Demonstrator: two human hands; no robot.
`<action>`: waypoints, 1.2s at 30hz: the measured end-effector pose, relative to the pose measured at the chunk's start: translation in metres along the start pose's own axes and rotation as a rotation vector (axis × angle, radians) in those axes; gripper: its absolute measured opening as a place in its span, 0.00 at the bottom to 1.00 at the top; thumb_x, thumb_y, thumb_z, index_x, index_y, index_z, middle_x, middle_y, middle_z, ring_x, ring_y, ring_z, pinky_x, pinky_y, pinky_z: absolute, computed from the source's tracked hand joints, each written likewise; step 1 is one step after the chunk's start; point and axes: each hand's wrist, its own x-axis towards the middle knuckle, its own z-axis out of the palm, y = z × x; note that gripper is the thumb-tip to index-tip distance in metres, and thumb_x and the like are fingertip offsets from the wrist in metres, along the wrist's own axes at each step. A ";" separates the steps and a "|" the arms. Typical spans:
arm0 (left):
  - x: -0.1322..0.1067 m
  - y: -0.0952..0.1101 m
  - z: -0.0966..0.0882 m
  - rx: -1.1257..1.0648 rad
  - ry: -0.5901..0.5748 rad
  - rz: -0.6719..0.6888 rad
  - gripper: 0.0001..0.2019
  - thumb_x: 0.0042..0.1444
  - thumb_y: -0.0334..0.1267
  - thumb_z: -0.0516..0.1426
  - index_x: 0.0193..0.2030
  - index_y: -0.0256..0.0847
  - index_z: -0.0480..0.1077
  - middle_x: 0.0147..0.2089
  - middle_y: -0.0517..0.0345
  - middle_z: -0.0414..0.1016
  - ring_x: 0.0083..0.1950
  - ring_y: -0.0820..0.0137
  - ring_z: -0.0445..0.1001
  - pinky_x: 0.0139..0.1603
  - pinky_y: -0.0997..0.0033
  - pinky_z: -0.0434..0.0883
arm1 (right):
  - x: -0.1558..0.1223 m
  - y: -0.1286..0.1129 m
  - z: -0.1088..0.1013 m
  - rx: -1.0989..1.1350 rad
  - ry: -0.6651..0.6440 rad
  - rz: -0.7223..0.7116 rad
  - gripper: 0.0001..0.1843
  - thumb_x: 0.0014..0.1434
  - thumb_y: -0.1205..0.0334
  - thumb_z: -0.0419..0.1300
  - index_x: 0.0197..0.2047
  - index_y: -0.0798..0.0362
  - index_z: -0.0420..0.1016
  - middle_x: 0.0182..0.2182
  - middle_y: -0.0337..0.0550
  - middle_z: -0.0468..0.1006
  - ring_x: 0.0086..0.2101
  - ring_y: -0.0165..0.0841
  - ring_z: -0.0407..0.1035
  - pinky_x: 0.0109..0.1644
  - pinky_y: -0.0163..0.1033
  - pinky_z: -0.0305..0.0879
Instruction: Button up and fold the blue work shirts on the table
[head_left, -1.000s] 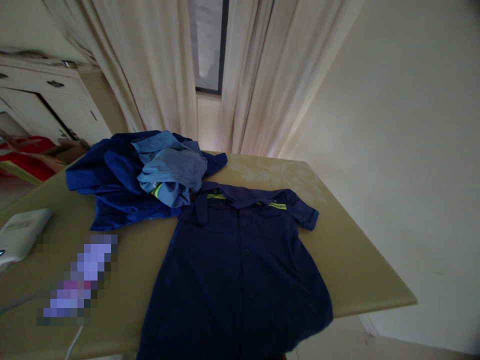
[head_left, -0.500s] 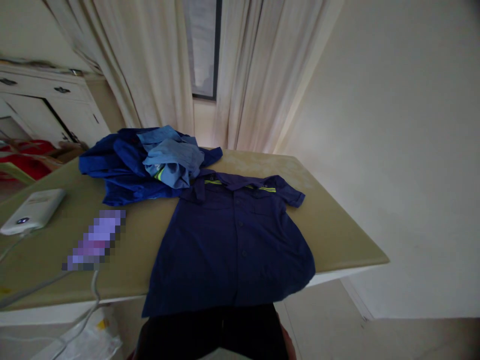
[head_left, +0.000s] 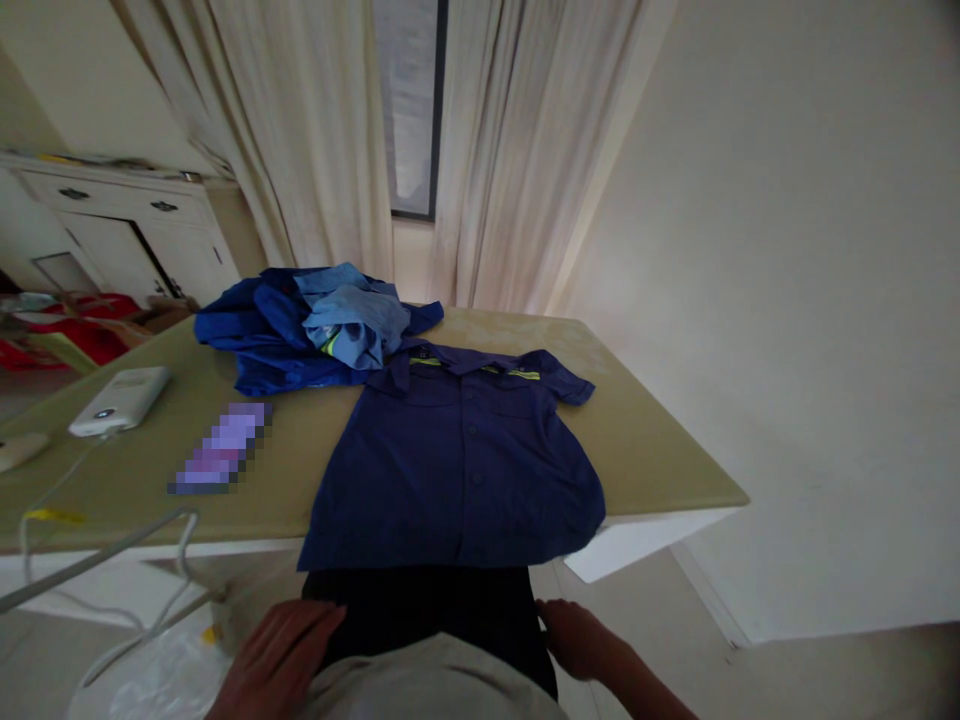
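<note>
Currently, a navy short-sleeved shirt (head_left: 457, 470) is lying front-up on the worktop (head_left: 660, 455), overhanging its near edge. The left hand (head_left: 277, 650) and right hand (head_left: 579, 636) are flanking black trousers (head_left: 420, 602); fingers (head_left: 301, 625) apart or together, I cannot tell.

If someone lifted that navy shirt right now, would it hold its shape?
Probably not: the navy shirt looks floppy, its hem hanging past the edge of the table. Being spread flat, it seems unlikely to roll.

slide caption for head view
Navy short-sleeved button-front shirt spread on a yellowish table, bare left hand and right hand apart from it.
</note>
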 end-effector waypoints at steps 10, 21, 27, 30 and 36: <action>0.136 0.011 0.013 0.288 -0.254 -0.022 0.37 0.62 0.34 0.57 0.77 0.55 0.54 0.78 0.53 0.57 0.75 0.54 0.60 0.76 0.46 0.52 | -0.044 -0.082 -0.143 0.345 0.013 -0.580 0.18 0.70 0.49 0.57 0.52 0.50 0.80 0.41 0.44 0.84 0.40 0.34 0.78 0.42 0.33 0.68; 0.136 0.040 -0.006 0.161 -0.549 0.018 0.40 0.49 0.28 0.58 0.71 0.55 0.65 0.71 0.55 0.69 0.66 0.56 0.71 0.69 0.50 0.63 | 0.081 -0.064 -0.265 0.135 0.785 -0.561 0.14 0.72 0.55 0.56 0.52 0.52 0.77 0.49 0.49 0.80 0.50 0.38 0.74 0.59 0.44 0.67; 0.171 0.047 -0.039 -0.318 -0.771 -0.035 0.29 0.57 0.54 0.63 0.65 0.56 0.71 0.57 0.54 0.80 0.55 0.59 0.78 0.59 0.59 0.72 | 0.168 -0.012 -0.267 -0.094 0.747 -0.192 0.24 0.72 0.55 0.54 0.65 0.58 0.69 0.65 0.57 0.70 0.64 0.42 0.65 0.70 0.47 0.56; 0.208 0.022 -0.032 -0.373 -0.753 -0.267 0.23 0.64 0.62 0.54 0.55 0.51 0.77 0.47 0.56 0.82 0.45 0.63 0.80 0.47 0.65 0.74 | 0.173 -0.002 -0.245 -0.099 0.754 -0.131 0.29 0.75 0.50 0.48 0.72 0.54 0.62 0.72 0.54 0.62 0.69 0.44 0.58 0.72 0.50 0.52; 0.269 -0.045 0.022 0.176 -0.430 -0.574 0.29 0.63 0.59 0.53 0.60 0.37 0.70 0.59 0.39 0.73 0.58 0.49 0.73 0.54 0.53 0.71 | 0.145 0.008 -0.218 -0.119 0.741 -0.118 0.30 0.75 0.47 0.45 0.74 0.49 0.61 0.73 0.50 0.58 0.70 0.45 0.56 0.72 0.51 0.52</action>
